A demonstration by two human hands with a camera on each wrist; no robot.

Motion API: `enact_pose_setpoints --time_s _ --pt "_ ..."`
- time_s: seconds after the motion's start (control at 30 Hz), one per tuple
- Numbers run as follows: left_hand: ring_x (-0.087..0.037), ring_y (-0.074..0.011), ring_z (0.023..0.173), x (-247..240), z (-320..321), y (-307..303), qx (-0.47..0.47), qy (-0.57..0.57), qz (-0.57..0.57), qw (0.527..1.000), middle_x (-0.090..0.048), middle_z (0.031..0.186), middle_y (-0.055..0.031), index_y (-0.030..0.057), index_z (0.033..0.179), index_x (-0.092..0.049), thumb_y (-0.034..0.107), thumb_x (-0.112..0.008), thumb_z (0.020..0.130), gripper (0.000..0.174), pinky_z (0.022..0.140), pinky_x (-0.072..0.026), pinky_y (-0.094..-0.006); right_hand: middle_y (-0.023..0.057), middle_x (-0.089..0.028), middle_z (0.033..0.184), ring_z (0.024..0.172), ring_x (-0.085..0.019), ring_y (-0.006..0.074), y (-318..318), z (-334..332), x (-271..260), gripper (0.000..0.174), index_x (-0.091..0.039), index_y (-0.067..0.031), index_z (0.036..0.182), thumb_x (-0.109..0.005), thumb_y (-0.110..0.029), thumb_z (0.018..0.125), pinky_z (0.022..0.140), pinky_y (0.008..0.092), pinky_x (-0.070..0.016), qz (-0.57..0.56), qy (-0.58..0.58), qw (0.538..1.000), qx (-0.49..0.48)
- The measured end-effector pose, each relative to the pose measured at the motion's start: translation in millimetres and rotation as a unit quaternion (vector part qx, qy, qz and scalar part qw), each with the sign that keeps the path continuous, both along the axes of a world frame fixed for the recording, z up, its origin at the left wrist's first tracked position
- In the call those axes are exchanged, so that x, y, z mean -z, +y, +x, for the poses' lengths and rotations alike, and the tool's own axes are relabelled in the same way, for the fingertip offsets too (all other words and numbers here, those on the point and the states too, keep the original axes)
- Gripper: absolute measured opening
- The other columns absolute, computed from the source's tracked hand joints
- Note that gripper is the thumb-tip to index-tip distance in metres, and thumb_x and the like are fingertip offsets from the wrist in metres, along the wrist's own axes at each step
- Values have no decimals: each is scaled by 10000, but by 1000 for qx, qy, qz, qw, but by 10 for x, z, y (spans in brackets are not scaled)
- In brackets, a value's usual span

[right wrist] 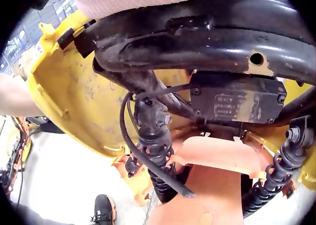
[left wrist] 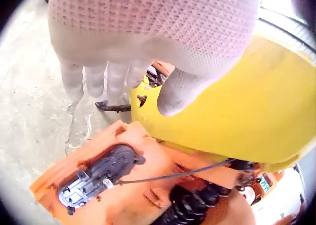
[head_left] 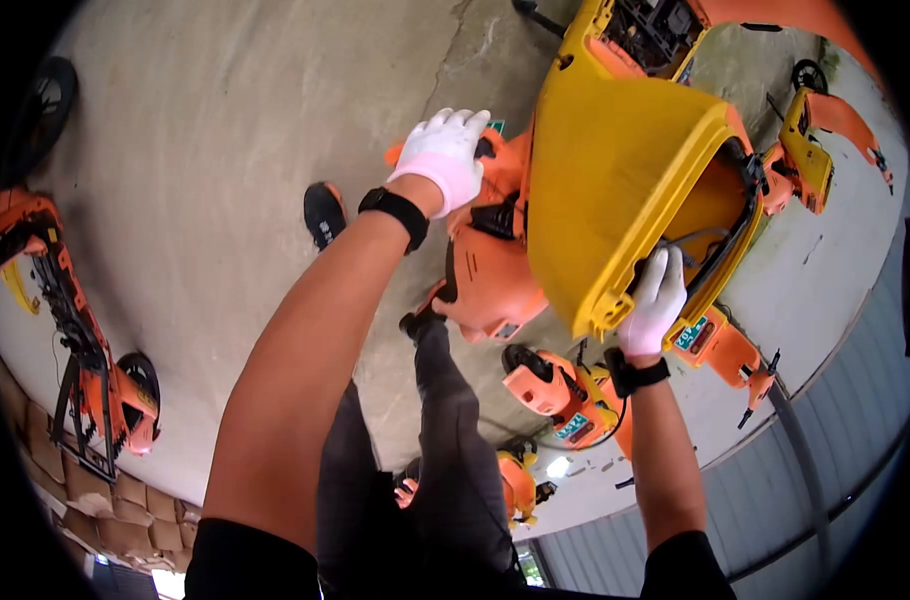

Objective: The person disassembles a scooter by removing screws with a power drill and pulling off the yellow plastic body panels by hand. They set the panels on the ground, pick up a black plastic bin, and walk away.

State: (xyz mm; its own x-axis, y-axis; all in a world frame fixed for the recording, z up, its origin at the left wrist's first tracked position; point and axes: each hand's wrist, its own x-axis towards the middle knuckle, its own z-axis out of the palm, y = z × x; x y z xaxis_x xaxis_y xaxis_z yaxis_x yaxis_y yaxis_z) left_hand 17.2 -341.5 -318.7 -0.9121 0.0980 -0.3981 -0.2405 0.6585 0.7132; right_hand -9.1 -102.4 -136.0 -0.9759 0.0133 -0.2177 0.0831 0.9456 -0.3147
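Observation:
My gloved left hand is over an orange scooter part beside a yellow body panel. In the left wrist view, its fingers hang extended, and the hand is above the orange part with a black lock-like unit and a cable. My gloved right hand grips a black frame tube at the open end of the yellow panel; its fingertips are hidden. The right wrist view shows the tube, a black box beneath it, and a loose black cable.
Two coil shock absorbers flank an orange mudguard. More orange scooters stand around, including one on the left and one behind the right arm. My shoe is on the concrete floor.

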Motion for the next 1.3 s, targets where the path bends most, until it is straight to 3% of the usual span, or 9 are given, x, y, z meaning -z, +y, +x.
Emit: enact_pose_setpoints --time_s 0.47,0.67,0.77,0.83,0.97,1.03,1.07,1.27,1.3 --pt "-635 -368 866 222 743 202 -45 -125 -12 991 -559 1019 -176 85 1083 -512 160 -581 828 274 737 -537 -476 38 -519 765 717 -404 101 -75 47 -65 254 -523 25 925 -431 -183 1038 657 277 -390 -46 -56 992 105" --pt "-594 -299 935 -309 1191 592 156 -154 -40 975 -541 1025 -134 -3 1236 -479 440 -605 855 598 769 -491 -450 59 -571 705 602 -454 103 -139 18 -34 261 -581 20 940 -409 -161 1016 563 271 -400 -65 -18 995 71" --pt "-652 -373 926 -155 1226 696 196 -326 120 917 -679 1018 -197 44 1035 -669 358 -504 905 378 837 -490 -490 62 -585 720 629 -477 120 -67 31 -4 259 -582 23 953 -405 -156 1017 596 287 -424 -40 -6 998 48" --pt "-635 -419 905 -52 1179 723 -57 -335 165 926 -663 962 -249 41 925 -665 313 -443 929 351 821 -497 -495 67 -603 744 654 -487 132 -55 22 7 252 -581 32 986 -408 -149 1015 627 291 -435 -31 -12 998 48" --pt "-659 -380 783 -177 907 623 -178 -289 247 908 -681 862 -219 13 924 -632 333 -488 947 352 714 -508 -476 84 -638 806 690 -528 132 -58 13 -37 261 -585 40 1053 -418 -158 1017 655 282 -450 -60 -59 993 82" --pt "-671 -264 726 -362 808 679 -274 -412 521 696 -689 818 -128 0 936 -623 405 -505 971 424 669 -522 -398 94 -635 804 693 -535 145 -66 13 -9 261 -583 44 1052 -419 -156 1017 661 294 -456 -71 -39 995 60" --pt "-630 -186 707 -498 738 698 -279 -424 521 686 -670 820 -105 -13 929 -616 439 -524 975 463 652 -506 -333 112 -635 807 697 -547 158 -85 6 -6 258 -583 45 1052 -420 -151 1014 667 302 -459 -64 -33 996 42" --pt "-638 -280 1045 -414 815 1335 -457 -519 668 275 -653 1151 -115 36 1262 -556 439 -527 989 488 912 -522 -426 179 -561 705 590 -523 262 -36 19 -19 201 -571 30 956 -455 -132 984 595 359 -431 1 -26 999 23" --pt "-598 -292 1123 -385 835 1404 -495 -524 627 296 -643 1182 -117 27 1259 -563 412 -543 989 471 970 -480 -437 175 -559 699 580 -522 257 -38 15 -1 199 -572 27 953 -454 -131 983 586 357 -429 -11 -26 999 33"
